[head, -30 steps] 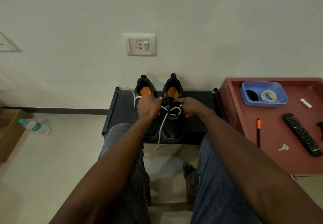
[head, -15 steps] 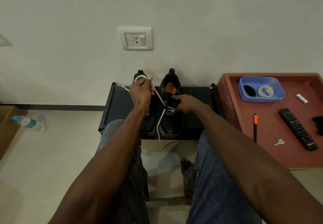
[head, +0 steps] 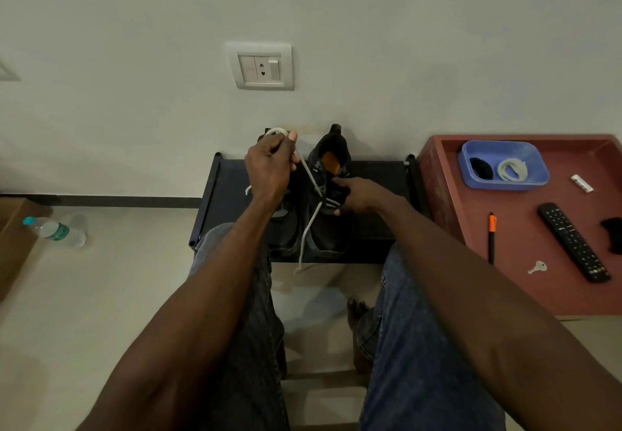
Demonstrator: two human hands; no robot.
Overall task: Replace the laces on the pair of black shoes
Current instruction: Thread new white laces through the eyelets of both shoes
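Two black shoes stand side by side on a low black rack against the wall. The right shoe shows an orange insole; the left shoe is mostly hidden behind my left hand. A white lace runs from the right shoe's eyelets up to my left hand, which grips it, raised above the left shoe. The lace's other end hangs over the rack's front edge. My right hand rests on the right shoe's eyelet area, fingers pinching at the lacing.
A red-brown tray table at the right holds a blue tub with a coiled white lace and a black lace, a remote, a pen, a key. A water bottle lies on the floor at left.
My left hand has risen and pulled the white lace up and away from the right shoe, drawing it taut. My right hand stayed on the shoe's eyelets.
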